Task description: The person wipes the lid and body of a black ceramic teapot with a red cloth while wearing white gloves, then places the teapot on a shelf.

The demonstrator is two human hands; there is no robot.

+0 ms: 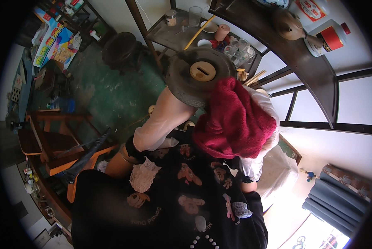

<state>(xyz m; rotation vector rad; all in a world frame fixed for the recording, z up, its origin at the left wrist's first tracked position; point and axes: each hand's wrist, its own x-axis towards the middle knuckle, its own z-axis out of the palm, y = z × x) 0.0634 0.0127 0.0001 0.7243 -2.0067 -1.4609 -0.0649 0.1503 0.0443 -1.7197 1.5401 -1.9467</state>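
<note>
A round dark disc-shaped object (181,82) with a raised pale centre (196,75) and a slot stands before the person. My left hand (181,104), in a thin whitish translucent glove, reaches to its underside; the fingers are hidden beneath it. A dark red towel (232,124) hangs bunched at my right hand (256,91) and meets the disc's near right edge. My right hand is gloved too, and the cloth covers its fingers.
Behind the disc, a dark table (161,34) bears glasses, cups and a candle-like pink cylinder (222,32). A dark shelf (310,68) with bottles curves overhead at right. A round stool (119,48) stands beyond the green floor; a wooden chair (58,162) is at left.
</note>
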